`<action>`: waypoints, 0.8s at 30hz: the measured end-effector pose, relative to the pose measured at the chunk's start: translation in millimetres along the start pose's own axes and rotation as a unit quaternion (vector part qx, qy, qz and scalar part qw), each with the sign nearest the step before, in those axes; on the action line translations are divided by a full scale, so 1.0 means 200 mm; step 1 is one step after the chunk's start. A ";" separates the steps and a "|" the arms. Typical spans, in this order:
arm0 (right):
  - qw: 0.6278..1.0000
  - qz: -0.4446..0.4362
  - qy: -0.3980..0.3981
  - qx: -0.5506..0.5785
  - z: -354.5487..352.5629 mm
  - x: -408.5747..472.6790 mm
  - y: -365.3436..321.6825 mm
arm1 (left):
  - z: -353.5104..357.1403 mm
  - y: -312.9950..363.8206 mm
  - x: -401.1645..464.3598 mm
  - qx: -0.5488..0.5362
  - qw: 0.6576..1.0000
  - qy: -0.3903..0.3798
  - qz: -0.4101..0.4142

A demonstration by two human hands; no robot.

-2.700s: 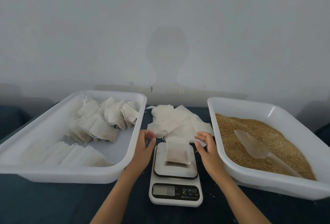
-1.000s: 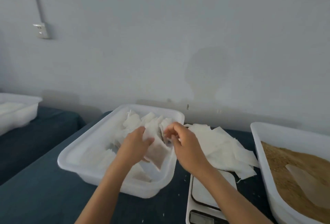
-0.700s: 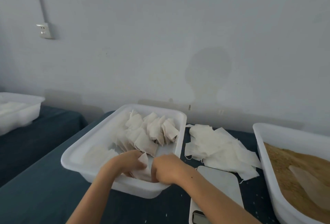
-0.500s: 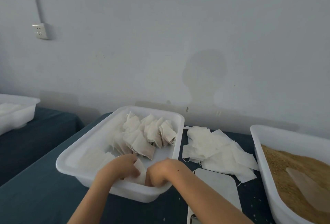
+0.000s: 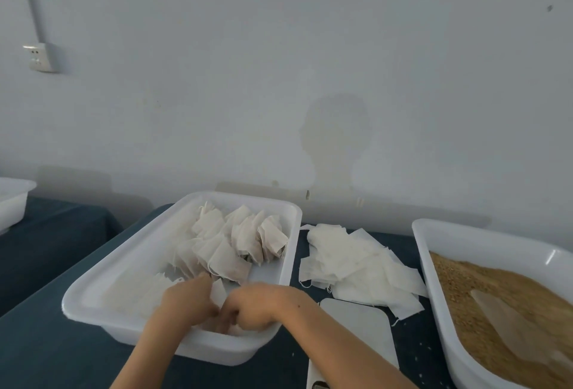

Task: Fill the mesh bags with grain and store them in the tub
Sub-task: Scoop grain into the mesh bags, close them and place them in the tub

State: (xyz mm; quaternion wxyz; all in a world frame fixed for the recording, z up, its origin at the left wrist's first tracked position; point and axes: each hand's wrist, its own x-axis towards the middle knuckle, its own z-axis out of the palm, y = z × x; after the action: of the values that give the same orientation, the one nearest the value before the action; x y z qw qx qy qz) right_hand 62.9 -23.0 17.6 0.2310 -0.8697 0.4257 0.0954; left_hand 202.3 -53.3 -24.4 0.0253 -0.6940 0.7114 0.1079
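At the far left, a white socket (image 5: 39, 57) sat on the pale wall (image 5: 279, 63) under a conduit, and the corner of another white tub (image 5: 11, 202) showed on a separate dark surface. On the dark blue desk (image 5: 46, 351) stood the white tub (image 5: 102, 283), holding two leaning rows of filled mesh bags (image 5: 235, 243) toward its far side and a paler row near its left wall.

In the tub's near right corner the two hands met. The left hand (image 5: 189, 302) had its fingers curled down onto a filled bag (image 5: 219, 291), whose upper corner stood up between the hands; the right hand (image 5: 257, 303), just beside it, was bent over with its fingers curled against the same bag. The bag lay low in the tub, at the near end of the pale row, mostly hidden by the hands.

Right of the tub lay a loose pile of empty mesh bags (image 5: 356, 261) on the desk, and nearer, the white scale (image 5: 356, 333) with its platter bare. At the far right a second tub (image 5: 434, 264) held brown grain (image 5: 483, 289) with a clear scoop (image 5: 508, 323) lying on it. A few stray grains dotted the desk.

Half a second earlier the hands had been at the same corner in much the same grip; the bag's corner had barely shifted. Nearly three seconds before, that bag had been on the scale with both hands at its edges.
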 end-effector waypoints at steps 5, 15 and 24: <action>0.941 0.010 0.289 0.176 -0.11 -0.19 0.27 | -0.04 0.10 -0.02 -0.029 0.985 0.160 0.055; 0.876 0.390 0.284 0.021 0.01 -0.13 0.87 | -0.04 0.40 0.04 -0.049 0.976 0.156 0.147; 0.877 0.362 0.315 -0.015 0.05 -0.12 0.96 | 0.00 0.38 0.05 -0.040 0.975 0.138 0.170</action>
State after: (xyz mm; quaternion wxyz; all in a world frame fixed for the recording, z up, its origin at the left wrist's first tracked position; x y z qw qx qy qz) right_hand -103.0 -102.9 -43.9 0.0206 -0.6419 0.7599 -0.1004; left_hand 125.4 -62.2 -18.1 -0.1201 -0.5715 0.8106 0.0422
